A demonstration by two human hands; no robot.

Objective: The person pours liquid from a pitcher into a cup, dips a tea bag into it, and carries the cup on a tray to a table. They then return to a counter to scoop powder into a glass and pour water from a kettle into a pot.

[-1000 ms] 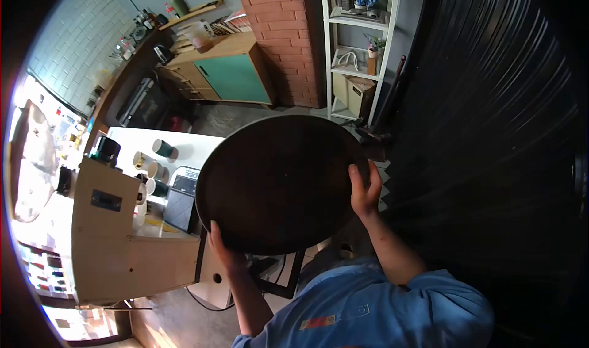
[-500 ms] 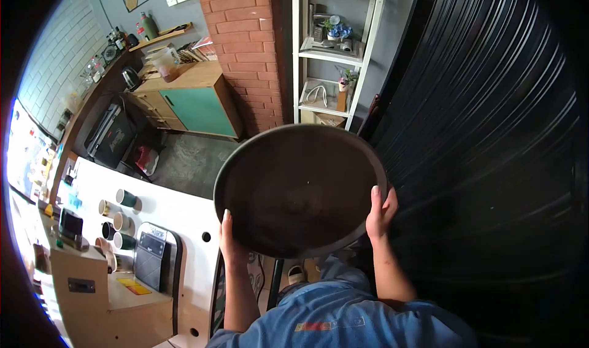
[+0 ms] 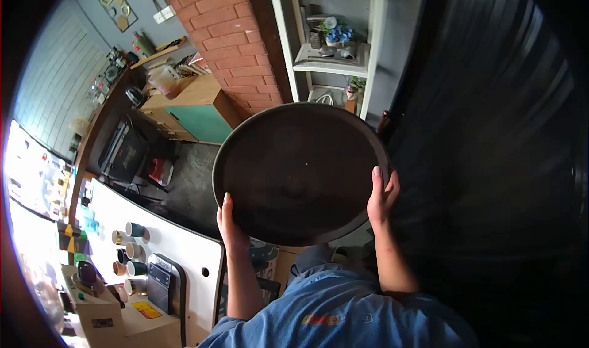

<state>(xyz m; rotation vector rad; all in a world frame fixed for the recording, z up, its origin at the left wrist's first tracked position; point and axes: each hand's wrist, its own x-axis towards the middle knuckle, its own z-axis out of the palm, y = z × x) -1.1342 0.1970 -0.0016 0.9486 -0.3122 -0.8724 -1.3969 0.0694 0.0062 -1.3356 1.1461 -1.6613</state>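
A large round dark brown serving tray (image 3: 300, 170) is held out in front of my body, its inner face turned up toward me. My left hand (image 3: 232, 222) grips the tray's lower left rim, thumb lying over the edge. At the right rim, my right hand (image 3: 383, 196) is closed on the tray with its thumb on top and fingers behind. The undersides of both grips are hidden by the tray. Nothing rests on the tray apart from a tiny pale speck.
On the left, a white counter (image 3: 190, 253) carries several cups (image 3: 135, 229) and a black scale (image 3: 161, 280). Beyond stand a green-doored cabinet (image 3: 195, 124), a brick pillar (image 3: 230, 38) and a white shelf (image 3: 334, 68). A dark curtain-like surface (image 3: 485, 164) fills the right side.
The view has turned and shifted, so the pillar and shelf appear more tilted and the counter lower. Both hands still hold the tray, which sits slightly higher in view.
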